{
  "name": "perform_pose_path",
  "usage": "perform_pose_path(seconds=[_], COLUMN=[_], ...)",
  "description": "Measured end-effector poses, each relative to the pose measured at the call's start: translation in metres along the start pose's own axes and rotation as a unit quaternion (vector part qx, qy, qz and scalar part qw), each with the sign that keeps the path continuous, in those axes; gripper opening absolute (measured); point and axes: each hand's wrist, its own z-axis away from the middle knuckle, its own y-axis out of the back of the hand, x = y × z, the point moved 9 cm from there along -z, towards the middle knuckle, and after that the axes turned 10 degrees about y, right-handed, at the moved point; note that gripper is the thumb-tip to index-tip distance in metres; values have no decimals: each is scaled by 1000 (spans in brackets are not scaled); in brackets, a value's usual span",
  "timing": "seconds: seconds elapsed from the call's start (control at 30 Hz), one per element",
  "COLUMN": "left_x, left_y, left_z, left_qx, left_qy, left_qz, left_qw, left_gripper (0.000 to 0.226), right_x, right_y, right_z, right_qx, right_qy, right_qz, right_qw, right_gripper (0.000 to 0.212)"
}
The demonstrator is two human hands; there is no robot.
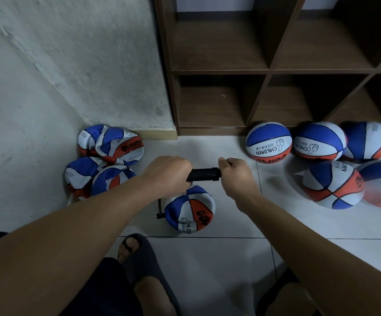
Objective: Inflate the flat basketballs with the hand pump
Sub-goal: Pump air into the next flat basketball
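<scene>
My left hand and my right hand both grip the black handle of the hand pump, one at each end. Right below it on the floor lies a crumpled flat basketball, blue, white and orange. A thin black hose runs down beside that ball's left edge. The pump's barrel is hidden behind my hands and the ball. Several flat basketballs are heaped in the wall corner at the left. Several round, inflated basketballs lie on the floor at the right.
A dark wooden cubby shelf stands against the wall behind the inflated balls. A rough white wall fills the left. My feet in dark sandals stand on the white tiled floor below the ball.
</scene>
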Motion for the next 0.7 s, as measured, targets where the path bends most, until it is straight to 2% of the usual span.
perform_pose_path(seconds=[0.1, 0.17, 0.27, 0.33, 0.43, 0.7], left_x=[-5, -18, -36, -30, -13, 0], left_y=[2, 4, 12, 11, 4, 3], left_z=[-4, -8, -10, -9, -9, -6], left_qx=[5, 3, 16, 22, 13, 1], left_qy=[-5, 14, 36, 30, 21, 14], left_qz=[6, 14, 11, 5, -5, -4], left_qw=[1000, 1000, 999, 999, 1000, 1000], left_gripper=[16, 19, 13, 13, 15, 9], right_x=[-3, -2, 9, 9, -1, -13], right_y=[14, 39, 79, 89, 68, 10], right_z=[-7, -20, -37, -35, -22, -2], right_qx=[-16, 10, 64, 98, 114, 43], right_qy=[23, 32, 7, 5, 38, 56], right_qz=[17, 23, 7, 6, 24, 17], right_qw=[999, 999, 998, 995, 993, 997], right_gripper=[46, 47, 38, 36, 38, 42])
